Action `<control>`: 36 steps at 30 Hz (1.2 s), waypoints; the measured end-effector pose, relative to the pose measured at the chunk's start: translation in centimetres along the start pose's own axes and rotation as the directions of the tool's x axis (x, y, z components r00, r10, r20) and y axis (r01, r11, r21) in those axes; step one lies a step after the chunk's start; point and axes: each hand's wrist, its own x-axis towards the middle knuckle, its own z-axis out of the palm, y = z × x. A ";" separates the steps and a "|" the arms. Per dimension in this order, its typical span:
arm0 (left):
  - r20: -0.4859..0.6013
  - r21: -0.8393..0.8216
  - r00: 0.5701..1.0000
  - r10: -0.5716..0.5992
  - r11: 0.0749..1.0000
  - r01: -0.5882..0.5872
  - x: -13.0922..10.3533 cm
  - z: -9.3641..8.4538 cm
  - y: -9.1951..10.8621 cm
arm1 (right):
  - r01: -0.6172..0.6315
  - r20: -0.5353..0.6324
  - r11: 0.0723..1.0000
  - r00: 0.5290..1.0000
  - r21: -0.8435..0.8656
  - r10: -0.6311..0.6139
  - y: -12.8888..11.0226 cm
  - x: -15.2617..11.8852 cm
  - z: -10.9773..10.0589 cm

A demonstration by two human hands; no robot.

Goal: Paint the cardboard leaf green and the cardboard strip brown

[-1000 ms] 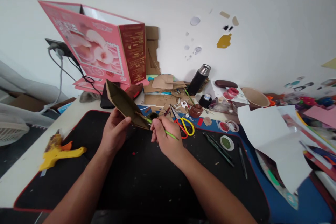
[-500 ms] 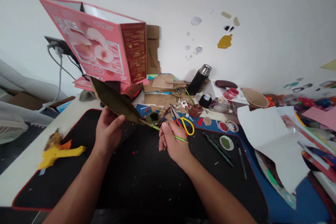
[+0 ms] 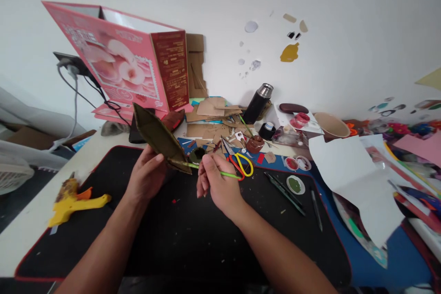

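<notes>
My left hand (image 3: pixel 146 172) grips a flat, dark olive-green painted piece (image 3: pixel 160 138), which looks like cardboard and is held up tilted above the mat. My right hand (image 3: pixel 220 181) is closed around a thin paintbrush (image 3: pixel 195 166) with a bright green handle. The brush tip points left and lies against the lower right part of the olive piece. Just behind the brush stands a small jar of dark green paint (image 3: pixel 197 155), partly hidden. Scissors (image 3: pixel 243 165) with red and yellow handles lie beyond my right hand.
A black mat (image 3: pixel 193 239) covers the desk front. At left lies a yellow glue gun (image 3: pixel 74 201); at right are pens (image 3: pixel 284 193) and a lid of green paint (image 3: pixel 295 184). Behind stand a pink box (image 3: pixel 127 64), cardboard scraps (image 3: pixel 210 115), a brown paint jar (image 3: pixel 255 144) and a black flask (image 3: pixel 257 103).
The olive piece has turned to a steeper tilt, its lower end dropping. My right hand and the brush have moved left, the tip now further onto the piece. The view has shifted slightly.
</notes>
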 end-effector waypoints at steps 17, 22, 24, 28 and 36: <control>-0.042 0.022 0.995 0.087 0.996 -0.086 0.4 -0.5 0.6 | 0.003 -0.006 0.976 1.000 -0.217 -0.004 0.1 -1.7 -3.6; -0.036 0.048 0.997 0.066 0.997 -0.064 0.4 -0.5 0.2 | -0.006 -0.046 0.989 0.999 -0.146 0.000 -0.1 -1.7 -3.3; -0.027 0.067 0.998 0.050 0.997 -0.048 0.3 -0.5 -0.1 | 0.008 -0.049 0.989 0.999 -0.145 -0.015 0.0 -1.6 -3.0; -0.001 0.096 0.999 0.032 0.995 -0.032 -0.1 -0.2 -0.5 | 0.060 -0.033 0.980 0.997 -0.189 -0.068 0.5 -1.2 -2.4; 0.013 0.062 1.000 -0.024 0.998 0.023 -0.1 -0.4 -0.4 | 0.119 -0.038 0.965 0.991 -0.232 -0.132 0.3 0.5 -1.5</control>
